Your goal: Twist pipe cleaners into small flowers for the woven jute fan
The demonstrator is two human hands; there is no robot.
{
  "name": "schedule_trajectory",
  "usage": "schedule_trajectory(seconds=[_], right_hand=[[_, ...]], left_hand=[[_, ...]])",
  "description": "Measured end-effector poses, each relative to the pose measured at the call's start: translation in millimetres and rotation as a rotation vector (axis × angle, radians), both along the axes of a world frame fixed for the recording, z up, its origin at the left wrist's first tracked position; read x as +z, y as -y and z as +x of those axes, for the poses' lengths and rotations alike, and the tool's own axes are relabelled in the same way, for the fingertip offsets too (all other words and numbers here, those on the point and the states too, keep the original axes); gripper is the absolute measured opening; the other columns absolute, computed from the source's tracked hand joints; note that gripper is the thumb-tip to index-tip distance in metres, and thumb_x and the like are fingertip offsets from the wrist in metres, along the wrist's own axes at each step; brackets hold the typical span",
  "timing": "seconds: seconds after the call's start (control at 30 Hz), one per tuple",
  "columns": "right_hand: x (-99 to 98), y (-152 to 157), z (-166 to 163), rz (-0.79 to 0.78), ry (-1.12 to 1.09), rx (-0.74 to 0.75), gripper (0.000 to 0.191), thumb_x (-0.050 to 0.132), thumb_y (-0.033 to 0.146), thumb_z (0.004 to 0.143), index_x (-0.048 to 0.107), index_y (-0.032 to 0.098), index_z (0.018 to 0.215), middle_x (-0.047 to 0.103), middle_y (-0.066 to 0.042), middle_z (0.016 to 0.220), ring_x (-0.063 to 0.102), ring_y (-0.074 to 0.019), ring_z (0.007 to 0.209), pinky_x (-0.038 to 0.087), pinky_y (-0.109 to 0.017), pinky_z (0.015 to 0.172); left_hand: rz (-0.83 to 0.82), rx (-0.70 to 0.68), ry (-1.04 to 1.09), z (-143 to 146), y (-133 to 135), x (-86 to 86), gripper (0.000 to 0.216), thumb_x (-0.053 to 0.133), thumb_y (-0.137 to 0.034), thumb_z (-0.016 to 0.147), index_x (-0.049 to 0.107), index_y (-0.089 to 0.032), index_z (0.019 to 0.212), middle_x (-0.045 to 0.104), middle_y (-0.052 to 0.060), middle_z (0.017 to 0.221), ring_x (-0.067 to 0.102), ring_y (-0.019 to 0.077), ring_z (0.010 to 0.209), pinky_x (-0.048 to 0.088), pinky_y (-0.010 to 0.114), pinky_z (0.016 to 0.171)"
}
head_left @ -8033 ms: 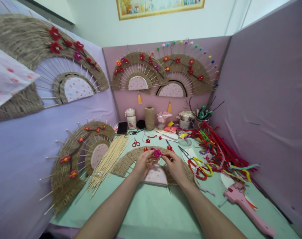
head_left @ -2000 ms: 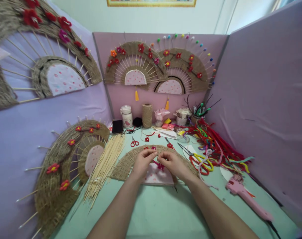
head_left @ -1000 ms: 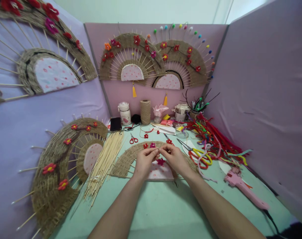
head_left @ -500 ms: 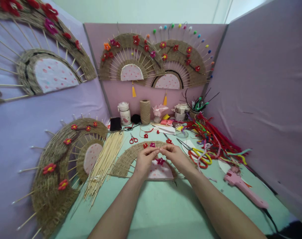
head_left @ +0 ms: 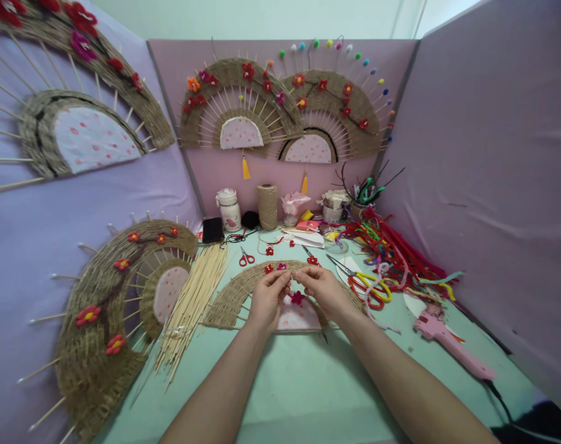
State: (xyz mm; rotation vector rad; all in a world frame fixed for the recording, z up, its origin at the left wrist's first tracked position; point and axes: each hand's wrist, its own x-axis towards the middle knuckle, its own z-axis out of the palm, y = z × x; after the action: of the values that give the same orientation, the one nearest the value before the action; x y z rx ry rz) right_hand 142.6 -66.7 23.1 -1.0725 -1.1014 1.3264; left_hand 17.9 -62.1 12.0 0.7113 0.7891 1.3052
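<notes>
My left hand [head_left: 267, 298] and my right hand [head_left: 323, 292] meet fingertip to fingertip over a woven twine fan [head_left: 232, 295] lying on the table. Both are closed in a pinch. Whatever lies between the fingertips is too small to make out. Just below the fingers, a magenta flower [head_left: 298, 298] shows against the fan's spotted pale centre [head_left: 299, 318]. Along the fan's upper rim sit a red flower [head_left: 268, 269], a magenta one and another red flower [head_left: 312, 261]. My hands and forearms hide parts of the fan.
To the left lie a bundle of thin sticks [head_left: 192, 302] and a decorated fan [head_left: 84, 314]. Small red scissors [head_left: 246, 257] rest behind the fan. On the right are yellow-handled scissors [head_left: 373, 285], a pile of pipe cleaners [head_left: 396, 246] and a pink glue gun [head_left: 454, 345]. A twine spool [head_left: 267, 207] stands behind.
The view has shifted slightly, so the scene sits a little further left. My fingertips have moved only a little and stay pinched close together.
</notes>
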Motion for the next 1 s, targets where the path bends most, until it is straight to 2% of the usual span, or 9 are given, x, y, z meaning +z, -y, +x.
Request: schedule_trajectory(seconds=[0.2,0.37,0.6,0.8,1.0], right_hand=[[-5.1,-3.7,1.6,0.063,0.029,-0.031,0.022,0.068,0.039,0.068,0.065,0.018,0.068,0.056,0.002,0.062,0.039,-0.0076,0.052,0.030,-0.023,0.051],[-5.0,-4.9,6.3,0.066,0.039,-0.020,0.023,0.068,0.041,0.069,0.064,0.018,0.070,0.052,0.003,0.060,0.036,-0.0071,0.051,0.029,-0.023,0.050],[-0.8,-3.3,8.8,-0.040,-0.036,0.110,0.025,0.073,0.041,0.062,0.065,0.018,0.069,0.058,0.001,0.066,0.040,-0.0072,0.052,0.027,-0.022,0.048],[-1.2,-3.0,7.2,-0.098,-0.083,0.102,0.025,0.077,0.038,0.056,0.066,0.017,0.066,0.055,0.003,0.059,0.038,-0.0062,0.050,0.027,-0.023,0.049],[-3.0,-2.0,4.5,-0.092,-0.172,0.176,0.027,0.078,0.036,0.056,0.065,0.017,0.068,0.060,0.001,0.067,0.050,-0.0104,0.061,0.037,-0.025,0.059]], left_hand=[[-0.012,-0.049,0.035,-0.7,-1.0,0.3,0.028,0.080,-0.028,0.054,0.067,-0.011,0.073,0.058,-0.001,0.064,0.049,0.0036,0.056,0.041,0.015,0.056],[-0.007,-0.021,-0.047,-7.1,-4.5,-2.0,0.030,0.079,-0.029,0.055,0.066,-0.011,0.076,0.059,-0.001,0.066,0.051,0.0043,0.057,0.041,0.015,0.055],[0.001,-0.062,-0.115,-8.8,-3.1,2.7,0.049,0.079,-0.026,0.055,0.058,-0.014,0.098,0.060,-0.002,0.062,0.053,0.0060,0.053,0.040,0.016,0.051],[-0.026,-0.097,-0.148,-7.3,-1.7,4.4,0.049,0.081,-0.028,0.052,0.050,-0.015,0.089,0.061,-0.002,0.061,0.051,0.0052,0.048,0.038,0.016,0.049],[-0.048,-0.112,-0.117,-6.0,-0.3,6.0,0.050,0.082,-0.030,0.049,0.049,-0.016,0.084,0.059,-0.003,0.060,0.050,0.0050,0.047,0.037,0.016,0.049]])
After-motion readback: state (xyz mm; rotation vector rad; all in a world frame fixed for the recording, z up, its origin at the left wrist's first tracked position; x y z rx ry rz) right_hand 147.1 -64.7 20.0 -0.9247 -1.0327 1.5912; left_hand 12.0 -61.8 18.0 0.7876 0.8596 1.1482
